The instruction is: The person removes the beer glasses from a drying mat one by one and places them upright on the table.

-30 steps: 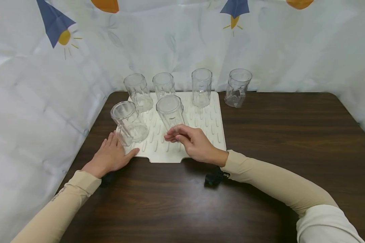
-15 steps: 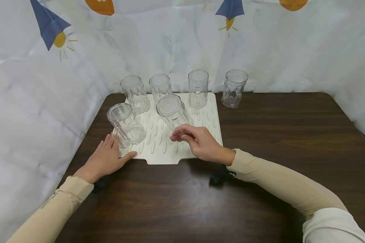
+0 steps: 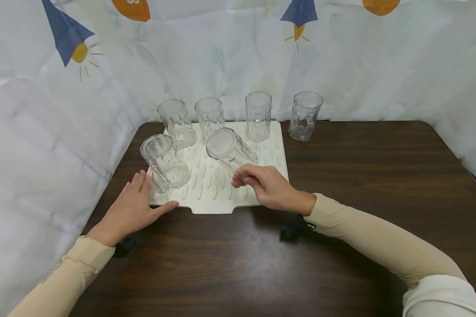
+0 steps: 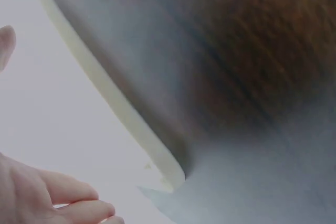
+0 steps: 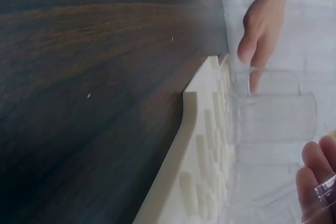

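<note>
A clear mug (image 3: pixel 234 152) leans over the white ridged mat (image 3: pixel 214 200), tilted with one round end up and to the left. My right hand (image 3: pixel 266 187) grips it by the handle; in the right wrist view the fingers (image 5: pixel 315 163) curl round that clear handle (image 5: pixel 326 187). At the mat's front left corner lies my left hand (image 3: pixel 132 207), fingers straight and thumb spread along the mat's front edge. Just beyond that hand, another clear mug (image 3: pixel 166 160) stands on the mat, its handle toward the fingers.
Along the mat's back stand more clear mugs: one at left (image 3: pixel 177 123), a middle mug (image 3: pixel 210 115) and a right mug (image 3: pixel 258 116). One further mug (image 3: pixel 305 116) stands on the dark wooden table (image 3: pixel 360 176), right of the mat. A patterned white cloth (image 3: pixel 222 57) hangs behind.
My right hand has moved a little to the right with the mug, which now tilts further over. The left hand has shifted slightly left.
</note>
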